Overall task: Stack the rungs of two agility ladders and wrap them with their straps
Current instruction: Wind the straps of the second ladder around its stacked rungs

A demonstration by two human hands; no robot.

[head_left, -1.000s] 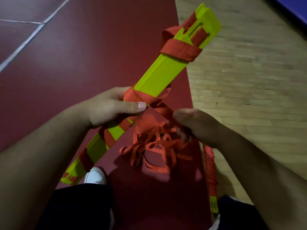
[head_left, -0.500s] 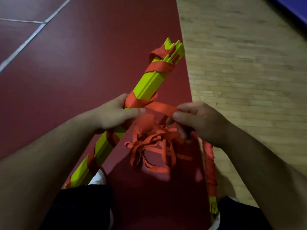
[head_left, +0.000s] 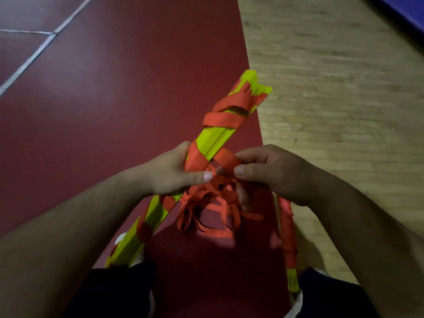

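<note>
A bundle of stacked yellow-green rungs slants from lower left to upper middle, with orange strap wound round it in several turns. My left hand grips the bundle at its middle, thumb lying across a strap turn. Just right of it, my right hand pinches the orange strap between thumb and fingers, close against the bundle. A loose tangle of strap hangs below both hands. A second bundle, wrapped tightly in orange with a yellow-green end showing, lies on the floor under my right forearm.
Dark red sports flooring with white lines covers the left; pale wooden floor covers the right. A blue mat edge sits at the top right corner. My dark-clothed legs and a white shoe are at the bottom.
The bundle has turned about its length and its far end has dropped lower. My right hand has come up and left with the strap, close to my left thumb.
</note>
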